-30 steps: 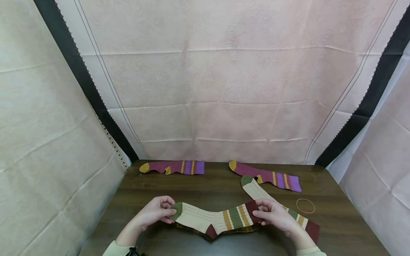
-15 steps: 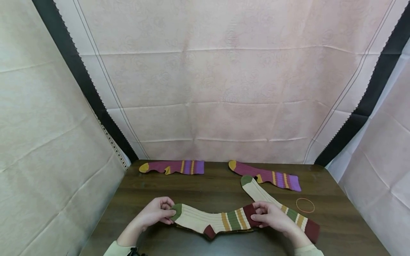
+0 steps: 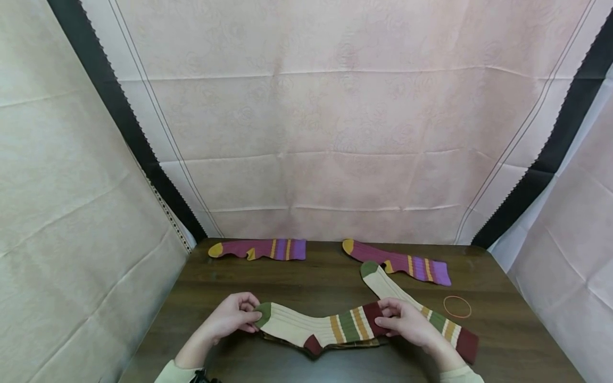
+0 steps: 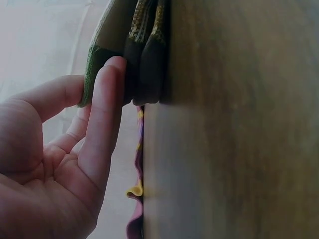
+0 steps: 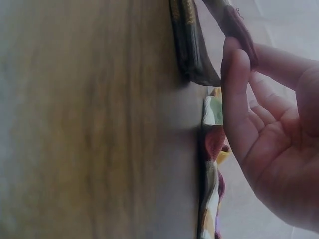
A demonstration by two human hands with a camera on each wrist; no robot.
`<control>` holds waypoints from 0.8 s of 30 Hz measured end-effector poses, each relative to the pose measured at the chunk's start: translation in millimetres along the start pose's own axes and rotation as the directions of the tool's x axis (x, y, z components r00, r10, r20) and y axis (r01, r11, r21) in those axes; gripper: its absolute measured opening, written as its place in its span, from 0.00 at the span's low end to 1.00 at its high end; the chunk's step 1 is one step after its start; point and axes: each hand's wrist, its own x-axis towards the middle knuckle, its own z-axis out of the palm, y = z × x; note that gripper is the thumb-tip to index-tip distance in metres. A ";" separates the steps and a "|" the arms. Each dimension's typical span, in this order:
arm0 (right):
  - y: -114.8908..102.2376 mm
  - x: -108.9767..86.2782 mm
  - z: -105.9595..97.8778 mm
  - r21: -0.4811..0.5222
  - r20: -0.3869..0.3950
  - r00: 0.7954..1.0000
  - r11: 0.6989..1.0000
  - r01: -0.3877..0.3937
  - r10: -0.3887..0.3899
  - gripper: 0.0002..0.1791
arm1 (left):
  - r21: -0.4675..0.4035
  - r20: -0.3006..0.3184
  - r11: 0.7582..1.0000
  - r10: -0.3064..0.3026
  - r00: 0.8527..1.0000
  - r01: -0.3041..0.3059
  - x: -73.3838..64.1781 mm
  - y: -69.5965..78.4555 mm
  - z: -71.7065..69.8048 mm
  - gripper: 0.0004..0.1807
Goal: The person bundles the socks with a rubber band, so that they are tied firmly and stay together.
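Thumb and fingers of the left hand (image 3: 234, 316) pinch the toe of a cream striped sock (image 3: 297, 323) held over the dark socks (image 4: 152, 64), while the right hand (image 3: 407, 323) pinches its cuff, a two-ended grip that probably keeps the knit from sagging. Beyond the dark socks, rightward, lies another cream sock (image 3: 390, 287), with two purple socks (image 3: 261, 248) farther back, apparently laid flat to keep their shape.

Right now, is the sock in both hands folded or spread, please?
Spread: the sock extends full length, toe in the left hand, cuff in the right hand.
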 end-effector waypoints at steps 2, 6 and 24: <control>-0.6 -0.3 -0.2 -0.006 -0.001 1.000 1.000 -0.004 0.004 0.21 | 0.002 0.001 1.000 -0.002 1.000 0.002 0.4 -0.3 -0.3 0.12; 1.3 -1.6 -1.6 -0.020 0.022 1.000 1.000 -0.014 0.014 0.22 | 0.004 0.012 1.000 -0.019 1.000 0.019 0.8 -1.7 -1.0 0.13; 3.4 -4.6 -5.0 -0.051 0.025 0.999 0.998 -0.040 0.041 0.23 | 0.043 -0.058 0.997 -0.056 0.997 0.059 -0.3 -5.3 -2.8 0.14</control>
